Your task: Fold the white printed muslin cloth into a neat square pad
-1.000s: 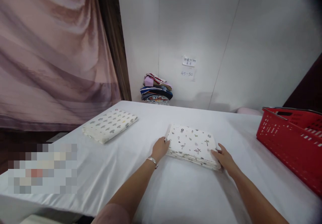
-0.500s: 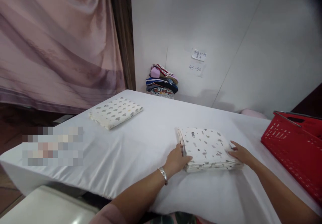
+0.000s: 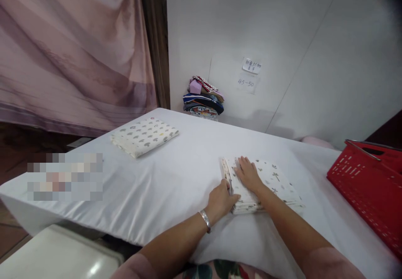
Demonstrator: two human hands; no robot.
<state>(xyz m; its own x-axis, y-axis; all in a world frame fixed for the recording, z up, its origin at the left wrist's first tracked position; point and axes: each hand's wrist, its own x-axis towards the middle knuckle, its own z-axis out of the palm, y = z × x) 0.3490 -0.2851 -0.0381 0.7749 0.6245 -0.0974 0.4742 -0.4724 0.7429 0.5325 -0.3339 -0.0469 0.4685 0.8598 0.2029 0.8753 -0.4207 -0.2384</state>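
Observation:
A folded white cloth with small grey plant prints [image 3: 276, 176] lies on the white-covered table [image 3: 188, 166]. My left hand [image 3: 222, 199], with a silver bracelet at the wrist, grips the cloth's near left corner, thumb on top and fingers at the left edge. Flat on the cloth's upper left part rests my right hand [image 3: 249, 174], its fingers stretched out and holding nothing. Another folded cloth with grey heart-like prints [image 3: 144, 136] lies farther left, away from both hands.
At the right edge stands a red basket [image 3: 367, 183] with a metal handle. A stack of folded fabrics [image 3: 203, 99] is beyond the table's far edge, against the wall. A pale stool-like surface [image 3: 59, 254] sits below the table's near left edge. A blurred patch covers the left end.
My right hand has moved left from the cloth's right edge onto its upper left part. My left hand keeps its place at the near left corner.

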